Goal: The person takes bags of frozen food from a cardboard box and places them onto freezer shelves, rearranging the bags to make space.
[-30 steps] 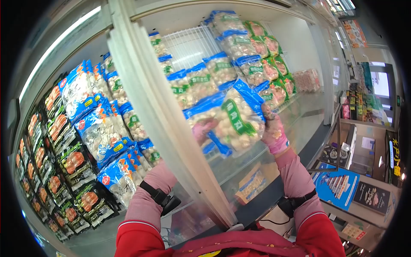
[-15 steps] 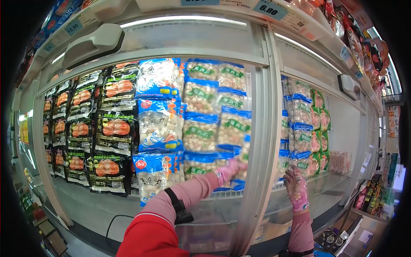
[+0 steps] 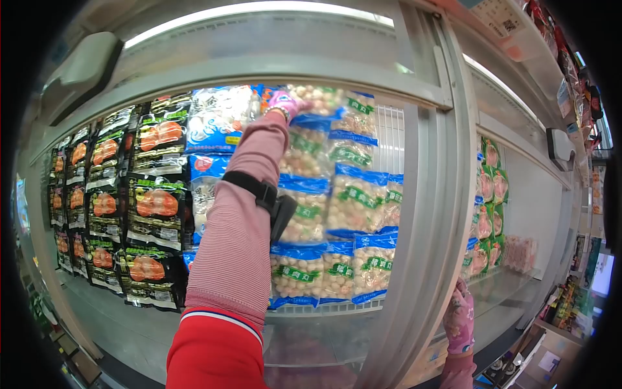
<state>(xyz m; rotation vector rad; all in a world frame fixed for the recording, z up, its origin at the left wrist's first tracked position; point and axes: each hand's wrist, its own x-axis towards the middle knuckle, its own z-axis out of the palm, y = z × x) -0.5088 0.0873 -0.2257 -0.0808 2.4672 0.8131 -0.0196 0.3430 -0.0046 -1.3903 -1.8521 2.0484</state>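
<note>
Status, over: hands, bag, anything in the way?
Left hand at upper white-ball bag, grip unclear. Right hand low, beside door frame. Door frame stands between hands.

Two gloved hands (image 3: 288, 104) (image 3: 459, 318), two door handles (image 3: 87, 71) (image 3: 560, 149), one arm strap (image 3: 249, 186)

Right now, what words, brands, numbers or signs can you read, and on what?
"猪肉丸": green print on the lower-right pork-ball bag, repeated on neighbours.
Blue-and-white bag, top: glare and blur, can't read reliably.
Black packets: print too small.
Shelf label, upper right: too blurred.
</note>
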